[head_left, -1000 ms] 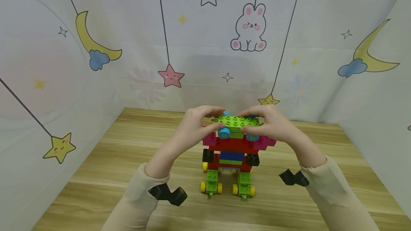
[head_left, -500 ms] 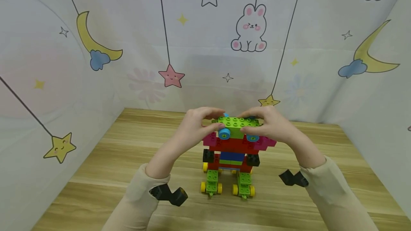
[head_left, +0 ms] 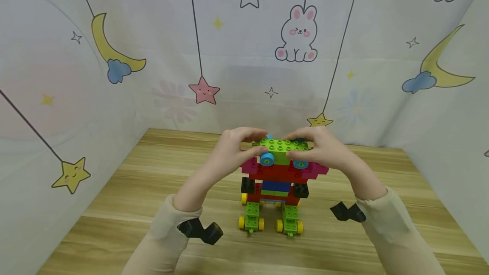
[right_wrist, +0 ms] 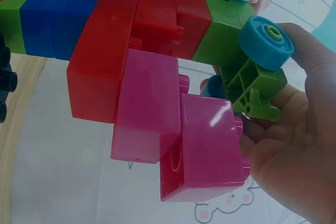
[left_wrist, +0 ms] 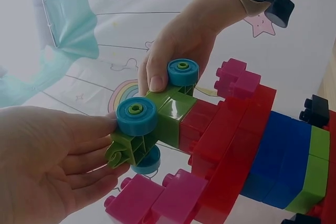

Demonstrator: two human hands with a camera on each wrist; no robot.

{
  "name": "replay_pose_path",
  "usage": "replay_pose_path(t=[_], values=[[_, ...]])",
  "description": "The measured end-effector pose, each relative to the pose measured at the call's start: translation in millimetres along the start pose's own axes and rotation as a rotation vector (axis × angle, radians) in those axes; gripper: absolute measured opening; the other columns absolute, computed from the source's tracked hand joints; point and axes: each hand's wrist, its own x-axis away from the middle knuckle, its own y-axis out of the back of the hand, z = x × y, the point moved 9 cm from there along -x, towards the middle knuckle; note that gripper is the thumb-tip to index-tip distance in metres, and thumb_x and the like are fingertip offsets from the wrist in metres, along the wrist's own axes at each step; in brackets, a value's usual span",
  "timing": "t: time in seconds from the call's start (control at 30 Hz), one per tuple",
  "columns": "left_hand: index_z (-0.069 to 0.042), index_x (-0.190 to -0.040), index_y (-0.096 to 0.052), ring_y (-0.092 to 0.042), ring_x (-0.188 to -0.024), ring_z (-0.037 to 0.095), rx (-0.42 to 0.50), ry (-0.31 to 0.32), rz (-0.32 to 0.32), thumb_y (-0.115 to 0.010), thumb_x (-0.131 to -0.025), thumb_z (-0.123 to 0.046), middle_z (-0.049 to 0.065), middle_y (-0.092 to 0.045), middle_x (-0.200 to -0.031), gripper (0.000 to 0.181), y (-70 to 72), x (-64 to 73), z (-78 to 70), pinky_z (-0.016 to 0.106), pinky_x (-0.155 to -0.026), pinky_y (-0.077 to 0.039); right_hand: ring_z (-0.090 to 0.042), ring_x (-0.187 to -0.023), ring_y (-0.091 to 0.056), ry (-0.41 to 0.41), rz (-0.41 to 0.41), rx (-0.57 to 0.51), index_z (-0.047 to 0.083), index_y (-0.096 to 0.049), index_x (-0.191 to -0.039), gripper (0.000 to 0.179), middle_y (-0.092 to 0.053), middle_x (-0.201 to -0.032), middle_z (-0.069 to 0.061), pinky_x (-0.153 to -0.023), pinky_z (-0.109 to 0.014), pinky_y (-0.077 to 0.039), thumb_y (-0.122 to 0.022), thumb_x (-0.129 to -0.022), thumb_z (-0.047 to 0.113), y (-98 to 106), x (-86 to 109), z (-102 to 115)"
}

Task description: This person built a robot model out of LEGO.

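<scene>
A light green wheeled toy-car base point(head_left: 284, 145) with blue wheels lies across the top of a standing figure built of toy bricks. My left hand point(head_left: 234, 150) grips its left end, thumb in front by a wheel and fingers behind. The right hand point(head_left: 322, 147) holds the other end the same way. In the left wrist view the base's underside meets a green brick point(left_wrist: 176, 119) above red bricks point(left_wrist: 226, 142). Pink bricks point(right_wrist: 181, 124) stick out as stepped arms on both sides. Below come a blue section point(head_left: 276, 186), black side bricks point(head_left: 248, 185) and green feet point(head_left: 252, 217) with yellow wheels.
The figure stands on a wood-grain table point(head_left: 153, 207). White cloth point(head_left: 244, 63) printed with stars, moons and a rabbit rises behind the table and along both sides. Black wrist devices point(head_left: 200, 230) sit at each beige cuff.
The green wheeled base has tipped and settled slightly lower onto the brick beneath it, its front face now level with that brick. Both hands keep their grip and hardly move.
</scene>
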Motion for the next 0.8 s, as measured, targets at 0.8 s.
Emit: replay_pose_path(t=[0.8], values=[[-0.004,-0.122,-0.067,-0.064,-0.114,0.024,-0.054,-0.077,-0.059,-0.072,-0.089,-0.016,0.009,-0.07,-0.12,0.035,17.1,5.2,-9.6,0.041,-0.099,-0.051,-0.024,-0.109,-0.063,0.068,-0.156,-0.04,0.003,-0.07,-0.116,0.028,-0.072,-0.11,-0.009,-0.101,-0.039,-0.049,-0.071,-0.088,0.006,24.8,10.1,12.5]])
